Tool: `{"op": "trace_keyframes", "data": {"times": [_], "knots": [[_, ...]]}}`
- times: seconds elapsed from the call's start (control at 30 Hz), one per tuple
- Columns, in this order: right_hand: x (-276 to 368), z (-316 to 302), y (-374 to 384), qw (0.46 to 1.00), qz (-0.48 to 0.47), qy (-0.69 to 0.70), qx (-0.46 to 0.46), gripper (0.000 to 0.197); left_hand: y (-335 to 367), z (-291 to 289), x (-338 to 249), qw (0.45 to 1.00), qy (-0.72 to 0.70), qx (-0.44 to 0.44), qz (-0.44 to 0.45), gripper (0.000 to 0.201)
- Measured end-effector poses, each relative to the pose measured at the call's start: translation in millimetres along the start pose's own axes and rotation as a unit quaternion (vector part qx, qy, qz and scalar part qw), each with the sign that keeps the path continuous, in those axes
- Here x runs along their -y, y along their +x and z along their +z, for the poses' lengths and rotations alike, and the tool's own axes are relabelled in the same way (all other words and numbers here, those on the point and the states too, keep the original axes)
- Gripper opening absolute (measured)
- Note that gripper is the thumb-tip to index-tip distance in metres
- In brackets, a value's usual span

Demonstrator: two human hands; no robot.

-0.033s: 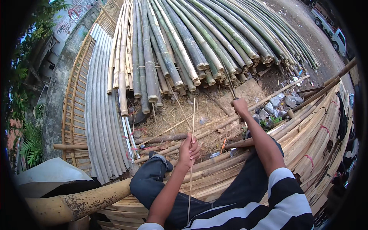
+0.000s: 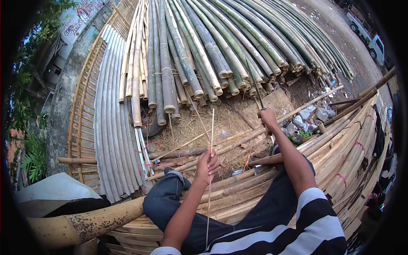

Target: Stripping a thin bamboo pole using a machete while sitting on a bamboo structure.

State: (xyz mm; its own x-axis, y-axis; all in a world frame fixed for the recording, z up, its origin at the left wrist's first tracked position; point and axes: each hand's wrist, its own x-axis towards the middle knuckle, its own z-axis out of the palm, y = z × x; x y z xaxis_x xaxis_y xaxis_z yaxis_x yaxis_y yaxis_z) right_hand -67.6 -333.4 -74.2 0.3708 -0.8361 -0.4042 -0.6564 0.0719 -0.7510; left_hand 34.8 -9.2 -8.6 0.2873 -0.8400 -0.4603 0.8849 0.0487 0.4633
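Observation:
My left hand (image 2: 208, 165) is closed around a thin, pale bamboo strip (image 2: 212, 131). The strip stands nearly upright in the picture, with its top above my fist and its lower length running down over my lap. Held away from it, to the right, is a long-bladed knife (image 2: 254, 80), its handle wrapped by my right hand (image 2: 267, 118). The blade points up and away, across the cut ends of the bamboo pile, and does not touch the strip. My fingers hide most of the handle.
Large bamboo poles (image 2: 208, 38) lie piled ahead, cut ends facing me. Split bamboo bundles (image 2: 340, 153) lie at the right, and a thick yellow pole (image 2: 106, 219) juts in from the lower left. Corrugated sheets (image 2: 112, 127) stand at left. Rubble (image 2: 321, 114) lies beyond my right hand.
The knife blade has turned slightly, showing more of its broad face. The strip's upper end has shifted a little to the left. Both hands keep their hold.

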Motion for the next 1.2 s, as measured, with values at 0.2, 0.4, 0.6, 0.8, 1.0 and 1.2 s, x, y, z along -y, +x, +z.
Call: {"op": "trace_keyframes", "data": {"times": [0.2, 0.4, 0.6, 0.8, 1.0, 1.2], "knots": [[39.4, 9.4, -26.5, 0.980, -0.165, -0.020, 0.106, 0.026, 9.4, 1.9, -7.8, 0.999, -0.028, 0.000, -0.031, 0.037], [93.1, 50.6, -106.2, 0.891, -0.341, -0.203, 0.222, 0.027, 5.5, 19.6, -7.6, 0.990, 0.127, -0.047, 0.024, 0.040], [86.2, 44.0, -55.4, 0.942, -0.205, -0.256, 0.077, 0.023, -26.9, 34.8, 16.4, 0.923, 0.345, -0.132, 0.113, 0.040], [24.7, -19.9, 1.0, 0.992, 0.022, 0.120, 0.024, 0.014, -21.6, 15.3, -11.6, 0.987, 0.136, -0.029, 0.080, 0.032], [49.1, -12.3, -21.5, 0.984, -0.023, 0.145, 0.096, 0.017, -16.8, 27.8, -26.0, 0.985, 0.155, -0.015, 0.071, 0.026], [79.1, 9.2, -45.3, 0.987, -0.112, -0.015, 0.109, 0.025, 1.8, 12.9, -31.2, 0.991, 0.115, -0.043, 0.043, 0.025]]}}
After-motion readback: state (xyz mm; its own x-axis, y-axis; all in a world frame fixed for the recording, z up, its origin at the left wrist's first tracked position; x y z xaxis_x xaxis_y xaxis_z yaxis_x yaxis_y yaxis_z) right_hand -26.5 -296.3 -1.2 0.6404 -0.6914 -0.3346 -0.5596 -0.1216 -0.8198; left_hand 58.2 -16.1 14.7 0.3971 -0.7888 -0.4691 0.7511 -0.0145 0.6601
